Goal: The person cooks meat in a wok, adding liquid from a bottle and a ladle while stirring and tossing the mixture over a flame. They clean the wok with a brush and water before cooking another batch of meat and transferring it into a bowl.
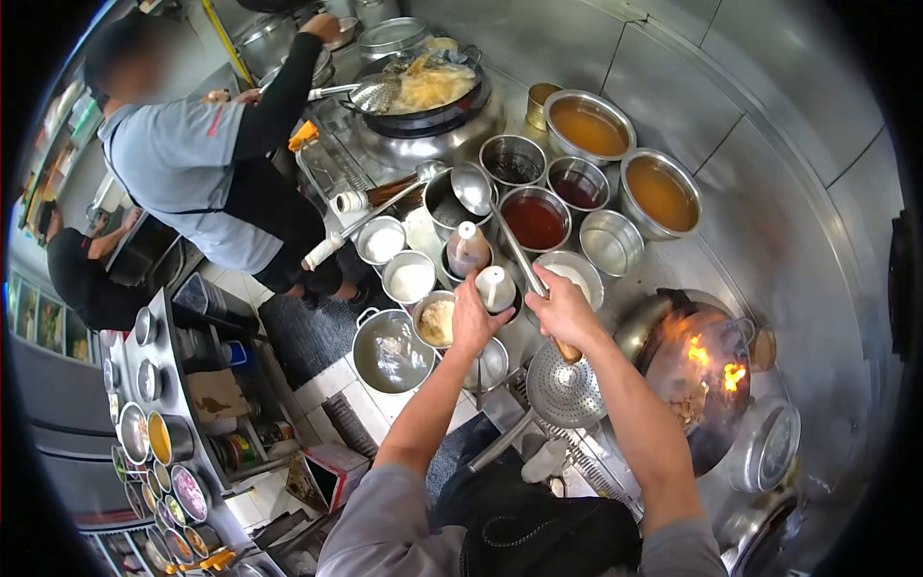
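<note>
My left hand [473, 315] is closed round a squeeze bottle with a white cap [495, 287], which stands among the metal pots. Beside it is a brown-filled squeeze bottle [468, 248]. My right hand [562, 310] grips the wooden-ended handle of a long ladle [472, 188], whose bowl rests over the pots at the upper left. Under my right forearm lies a perforated strainer [564, 387]. To the right, a wok [707, 385] holds food with flames rising in it.
Pots of dark red sauce [534, 221] and amber liquid [661, 195] line the back. A co-worker [187, 183] stands at the upper left near a wok of frothing oil [428, 91]. Ingredient bowls [189, 493] fill the lower-left counter.
</note>
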Available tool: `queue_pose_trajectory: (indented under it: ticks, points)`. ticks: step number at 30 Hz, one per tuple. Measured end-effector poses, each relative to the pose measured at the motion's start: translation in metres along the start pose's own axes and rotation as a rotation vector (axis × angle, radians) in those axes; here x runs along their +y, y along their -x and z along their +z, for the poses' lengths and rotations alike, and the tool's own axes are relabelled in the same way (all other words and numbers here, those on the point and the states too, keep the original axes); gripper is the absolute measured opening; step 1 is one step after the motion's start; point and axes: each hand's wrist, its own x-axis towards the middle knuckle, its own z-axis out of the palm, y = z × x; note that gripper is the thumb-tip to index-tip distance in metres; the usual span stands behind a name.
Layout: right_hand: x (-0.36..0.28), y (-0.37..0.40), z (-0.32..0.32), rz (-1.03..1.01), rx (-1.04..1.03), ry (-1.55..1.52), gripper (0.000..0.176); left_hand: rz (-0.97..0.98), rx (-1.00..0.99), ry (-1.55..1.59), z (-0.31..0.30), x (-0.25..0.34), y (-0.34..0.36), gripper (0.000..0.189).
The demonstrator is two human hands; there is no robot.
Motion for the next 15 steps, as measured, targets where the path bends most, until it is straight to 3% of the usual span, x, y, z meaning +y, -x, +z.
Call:
queue_pose_trajectory:
  ticks: [7, 15]
  points:
    - [-0.002, 0.002, 0.000, 0.014, -0.029, -0.071, 0.062, -0.095, 0.033, 0.089, -0.012, 0.012, -0.001, 0.089]
    - [-0.012, 0.037, -0.013, 0.014, 0.023, -0.130, 0.062, 0.011, 0.196, 0.215, -0.078, 0.062, 0.022, 0.095]
